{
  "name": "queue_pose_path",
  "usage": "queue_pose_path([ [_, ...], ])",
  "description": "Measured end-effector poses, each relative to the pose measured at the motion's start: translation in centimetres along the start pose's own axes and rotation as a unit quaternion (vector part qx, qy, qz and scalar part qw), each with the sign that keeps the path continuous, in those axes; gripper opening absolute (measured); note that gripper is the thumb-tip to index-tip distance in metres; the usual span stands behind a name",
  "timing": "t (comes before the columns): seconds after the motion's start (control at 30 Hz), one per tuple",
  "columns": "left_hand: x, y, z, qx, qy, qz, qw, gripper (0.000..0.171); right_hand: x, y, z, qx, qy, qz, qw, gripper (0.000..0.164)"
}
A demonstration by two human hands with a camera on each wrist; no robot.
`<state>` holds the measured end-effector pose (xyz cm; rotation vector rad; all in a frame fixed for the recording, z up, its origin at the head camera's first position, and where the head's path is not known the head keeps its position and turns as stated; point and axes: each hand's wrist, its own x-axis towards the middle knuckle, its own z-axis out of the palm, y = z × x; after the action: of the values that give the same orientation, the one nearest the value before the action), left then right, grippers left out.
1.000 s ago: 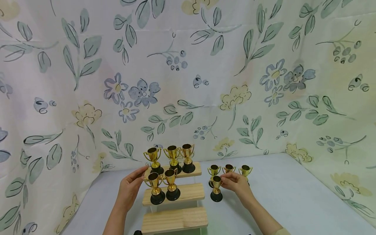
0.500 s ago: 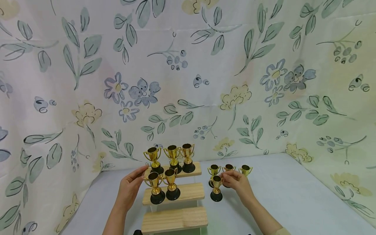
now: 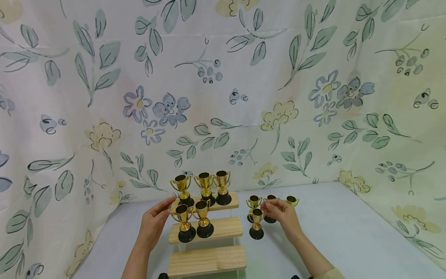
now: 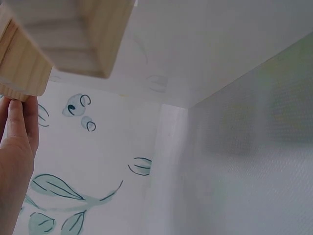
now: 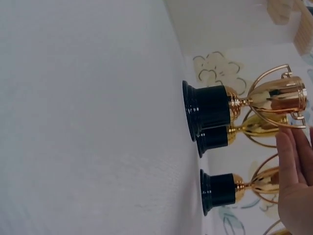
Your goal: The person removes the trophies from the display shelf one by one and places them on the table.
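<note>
Touching the left end of the top wooden shelf (image 3: 234, 199), the left hand (image 3: 154, 222) is showing too little to tell whether it is gripping. Three gold trophies (image 3: 206, 188) are standing on that shelf, two lower trophies (image 3: 203, 221) on the middle shelf (image 3: 227, 228). Farther right, the front trophy (image 3: 256, 223) is standing upright on the pale table (image 3: 334, 232), three rear trophies (image 3: 254, 201) just behind. The right hand (image 3: 283, 217) is pointing straight, close-set fingers at its right handle, contact unclear.

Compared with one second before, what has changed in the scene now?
The right hand moved slightly away from the person, toward the back trophies. Whether it took or released anything is unclear. The left hand at the wooden stand, the loose front trophy and the trophies on the stand stayed in place.
</note>
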<state>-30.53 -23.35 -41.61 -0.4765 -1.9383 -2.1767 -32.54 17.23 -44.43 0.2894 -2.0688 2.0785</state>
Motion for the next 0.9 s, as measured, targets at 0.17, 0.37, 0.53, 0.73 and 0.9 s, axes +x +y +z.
queue_pose_path([
  [0.17, 0.0, 0.0, 0.1, 0.007, 0.004, -0.008, 0.9999, 0.049, 0.2, -0.1, 0.0, 0.002, 0.013, -0.006, 1.000, 0.037],
  [0.37, 0.0, 0.0, 0.0, 0.006, 0.005, -0.008, 0.9999, 0.051, 0.4, -0.1, -0.1, 0.007, 0.013, -0.023, 1.000, 0.037],
  [0.53, 0.0, 0.0, 0.0, 0.004, 0.003, -0.005, 1.0000, 0.050, 0.4, -0.3, -0.2, 0.012, 0.004, -0.057, 0.998, 0.036],
  [0.73, 0.0, 0.0, -0.1, 0.001, 0.001, -0.003, 1.0000, 0.051, 0.4, -0.6, -0.1, 0.005, 0.007, -0.083, 0.996, 0.034],
  [0.9, 0.0, 0.0, -0.1, -0.003, -0.003, 0.000, 1.0000, 0.050, 0.4, -1.2, 0.2, 0.003, 0.018, -0.095, 0.995, 0.032],
])
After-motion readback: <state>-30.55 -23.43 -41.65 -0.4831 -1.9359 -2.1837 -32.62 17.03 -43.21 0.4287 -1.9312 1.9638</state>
